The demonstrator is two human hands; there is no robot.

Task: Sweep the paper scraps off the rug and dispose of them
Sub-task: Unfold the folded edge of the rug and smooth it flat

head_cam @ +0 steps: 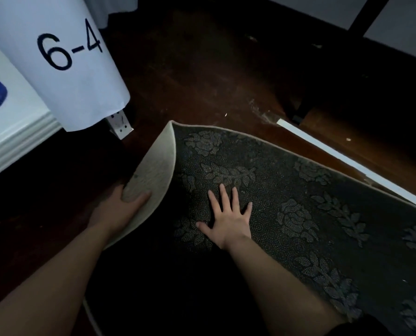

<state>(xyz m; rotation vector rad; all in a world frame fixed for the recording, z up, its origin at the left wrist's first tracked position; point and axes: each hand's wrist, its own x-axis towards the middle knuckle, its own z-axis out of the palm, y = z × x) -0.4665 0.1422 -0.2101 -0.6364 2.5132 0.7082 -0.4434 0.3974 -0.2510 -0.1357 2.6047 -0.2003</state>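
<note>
On the dark wooden floor (202, 69), in the head view, the rug (323, 226) lies with its long axis running from the near left out to the far right, its dark flowered face up. The left hand (119, 209) has its grip closed on the rug's left edge, thumb over the pale backing (151, 170) and fingers hidden beneath, so that this corner is lifted and curled over toward the middle. The right hand (228, 219) lies flat on the pile just beside the fold, fingers straight and spread, gripping nothing, pointing away from the person.

Paper scraps are hard to find here: a small white fleck (225, 114) lies on the floor beyond the rug's far edge, another pale speck (348, 139) well off to the right, and a tiny one (404, 280) on the pile near the right. Whether these are the scraps I cannot tell. The rest of the pile stretches rightward from the flat hand, so that hand looks the nearer one for brushing, pushing outward along the long axis while the left holds the fold.

A white sheet marked "6-4" (64, 64) hangs at upper left, over a white power strip (121, 124).
</note>
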